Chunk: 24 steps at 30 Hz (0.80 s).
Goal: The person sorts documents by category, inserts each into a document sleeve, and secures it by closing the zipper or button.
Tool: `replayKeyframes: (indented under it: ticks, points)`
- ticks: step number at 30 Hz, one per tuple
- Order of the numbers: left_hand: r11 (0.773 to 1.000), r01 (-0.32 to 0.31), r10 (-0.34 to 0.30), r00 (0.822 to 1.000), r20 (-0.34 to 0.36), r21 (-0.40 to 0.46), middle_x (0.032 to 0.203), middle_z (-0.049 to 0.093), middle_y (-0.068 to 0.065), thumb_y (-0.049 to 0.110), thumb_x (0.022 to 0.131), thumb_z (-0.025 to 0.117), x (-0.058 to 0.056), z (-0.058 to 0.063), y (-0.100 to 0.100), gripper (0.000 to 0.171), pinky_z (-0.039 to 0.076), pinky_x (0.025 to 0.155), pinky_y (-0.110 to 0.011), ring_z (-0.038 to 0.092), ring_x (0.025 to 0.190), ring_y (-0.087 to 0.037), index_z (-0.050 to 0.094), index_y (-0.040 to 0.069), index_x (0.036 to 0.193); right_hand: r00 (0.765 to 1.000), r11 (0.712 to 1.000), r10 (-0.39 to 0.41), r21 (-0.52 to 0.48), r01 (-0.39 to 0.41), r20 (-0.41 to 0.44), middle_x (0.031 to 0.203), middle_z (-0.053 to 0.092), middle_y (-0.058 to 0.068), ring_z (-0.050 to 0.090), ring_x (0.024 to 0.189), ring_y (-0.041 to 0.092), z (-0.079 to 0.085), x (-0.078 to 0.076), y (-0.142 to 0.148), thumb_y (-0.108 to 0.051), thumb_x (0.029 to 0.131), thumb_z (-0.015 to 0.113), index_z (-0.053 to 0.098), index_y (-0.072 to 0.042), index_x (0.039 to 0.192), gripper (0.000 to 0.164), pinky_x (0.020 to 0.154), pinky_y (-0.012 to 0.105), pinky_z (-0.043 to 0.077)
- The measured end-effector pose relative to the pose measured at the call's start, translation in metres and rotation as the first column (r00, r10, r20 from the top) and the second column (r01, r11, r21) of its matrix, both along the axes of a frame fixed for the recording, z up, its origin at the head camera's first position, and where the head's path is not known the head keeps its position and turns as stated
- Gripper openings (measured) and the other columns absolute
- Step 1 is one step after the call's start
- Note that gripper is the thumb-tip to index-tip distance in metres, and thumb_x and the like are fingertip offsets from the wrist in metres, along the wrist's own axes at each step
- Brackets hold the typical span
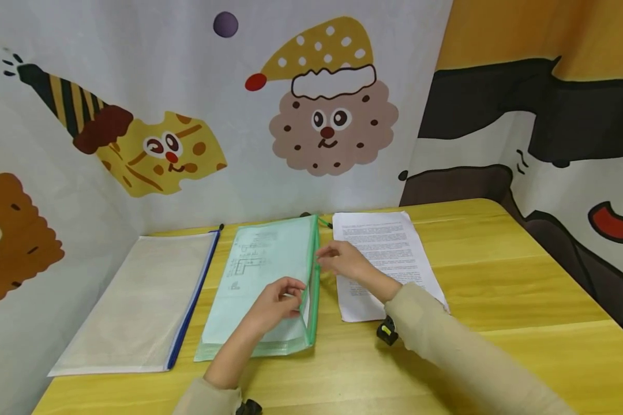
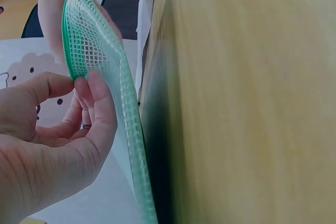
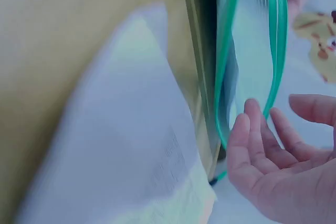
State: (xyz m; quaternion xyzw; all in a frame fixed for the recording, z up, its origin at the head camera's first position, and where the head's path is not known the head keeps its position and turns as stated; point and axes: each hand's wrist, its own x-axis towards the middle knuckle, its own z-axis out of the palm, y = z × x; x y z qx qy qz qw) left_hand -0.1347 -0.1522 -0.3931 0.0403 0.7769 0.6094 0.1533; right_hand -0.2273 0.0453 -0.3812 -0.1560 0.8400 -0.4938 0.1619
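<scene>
A green mesh zip document pouch (image 1: 275,245) lies flat with printed sheets inside, showing through its cover. Its zipper side, on the right, gapes open, and the right wrist view looks into the green-edged opening (image 3: 274,51). My left hand (image 1: 275,305) pinches the upper zipper edge near the front corner between thumb and fingers, lifting it. At the far part of the same edge is my right hand (image 1: 345,260), its fingers loosely bent and thumb apart, fingertips right at the opening. A printed paper stack (image 1: 394,253) lies to the right, partly under my right forearm.
Left of the green pouch lies a whitish zip pouch (image 1: 140,300) with a blue zipper edge. A green zipper cord (image 1: 324,222) trails from the far corner toward the papers. Behind the wooden table (image 1: 498,276) hangs a curtain (image 1: 249,190) with cartoon prints.
</scene>
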Motion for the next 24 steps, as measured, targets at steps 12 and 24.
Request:
replayKeyframes:
  ticks: [12,24]
  points:
    - [1.0,0.009,-0.009,1.0,0.005,0.029,0.101,0.054,-0.005,0.005,0.097,0.053,0.001,-0.001,-0.004,0.029,0.059,0.079,-0.034,0.055,0.081,-0.012,0.053,-0.007,0.124,0.979,0.992,-0.111,0.041,0.119,-0.17,0.135,0.06,0.019,0.056,0.127,0.035,0.003,-0.069,0.004,-0.023,0.102,0.055,0.059,-0.001,0.132,0.037,0.105,0.047,0.048]
    - [0.999,0.029,-0.029,1.0,-0.001,0.026,0.103,0.056,-0.007,0.007,0.097,0.053,-0.001,-0.004,-0.009,0.028,0.06,0.079,-0.034,0.057,0.083,-0.012,0.055,-0.004,0.123,0.981,0.999,-0.013,0.043,0.022,-0.192,0.149,0.047,0.022,0.044,0.138,0.038,-0.013,-0.11,-0.014,-0.026,0.106,0.047,0.044,0.0,0.146,0.048,0.114,0.051,0.039]
